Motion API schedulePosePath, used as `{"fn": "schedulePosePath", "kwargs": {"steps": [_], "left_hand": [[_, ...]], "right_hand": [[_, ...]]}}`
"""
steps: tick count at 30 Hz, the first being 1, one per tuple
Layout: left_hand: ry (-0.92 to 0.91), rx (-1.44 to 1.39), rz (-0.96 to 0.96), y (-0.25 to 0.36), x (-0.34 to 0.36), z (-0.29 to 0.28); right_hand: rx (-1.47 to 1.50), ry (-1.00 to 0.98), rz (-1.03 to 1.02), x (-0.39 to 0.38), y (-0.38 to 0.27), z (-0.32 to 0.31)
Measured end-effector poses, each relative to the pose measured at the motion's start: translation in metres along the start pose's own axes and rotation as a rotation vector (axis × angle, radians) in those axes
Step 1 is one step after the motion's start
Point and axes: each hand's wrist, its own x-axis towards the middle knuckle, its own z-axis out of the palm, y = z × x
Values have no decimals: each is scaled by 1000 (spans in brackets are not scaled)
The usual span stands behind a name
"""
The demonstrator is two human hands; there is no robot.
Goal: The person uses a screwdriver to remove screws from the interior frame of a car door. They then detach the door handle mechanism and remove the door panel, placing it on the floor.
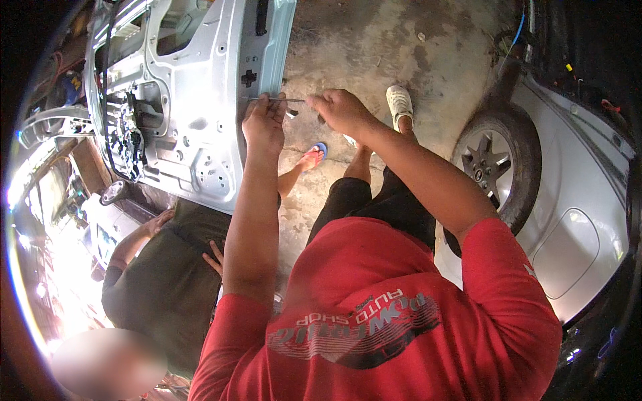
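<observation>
My left hand (264,123) is at the edge of a bare silver car door (227,160), its fingers pinched on a thin metal rod (294,100) that lies horizontal against the door's side face, near a dark cross-shaped cutout. My right hand (338,110) is closed around the rod's other end, to the right of my left hand; what the rod ends in there is hidden by my fingers. A dark mechanism (130,134) with cables is mounted in the door's inner panel.
A co-worker in a dark shirt (154,281) is at my lower left, beside the door, with a sandaled foot (313,157) on the concrete floor (348,47). A silver car body (575,200) with a wheel (498,167) stands close on my right.
</observation>
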Motion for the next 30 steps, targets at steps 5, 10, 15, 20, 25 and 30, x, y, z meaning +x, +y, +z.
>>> {"fn": "schedulePosePath", "kwargs": {"steps": [5, 10, 15, 20, 25, 30], "left_hand": [[36, 8, 4, 2, -2, 1], [12, 19, 1, 1, -2, 4], [40, -14, 14, -4, 2, 0], [-54, 336, 192, -21, 16, -17], [59, -80, 19, 3, -12, 9], [17, -51, 26, -3, -2, 3]], "right_hand": [[-718, 321, -776, -13, 3, -6], [210, 9, 71, 33, 22, 7], [624, -210, 317, 14, 25, -4], [-621, 408, -591, -16, 22, 0], [485, -56, 123, 6, 25, 27], [575, -168, 319, 6, 7, 11]]}}
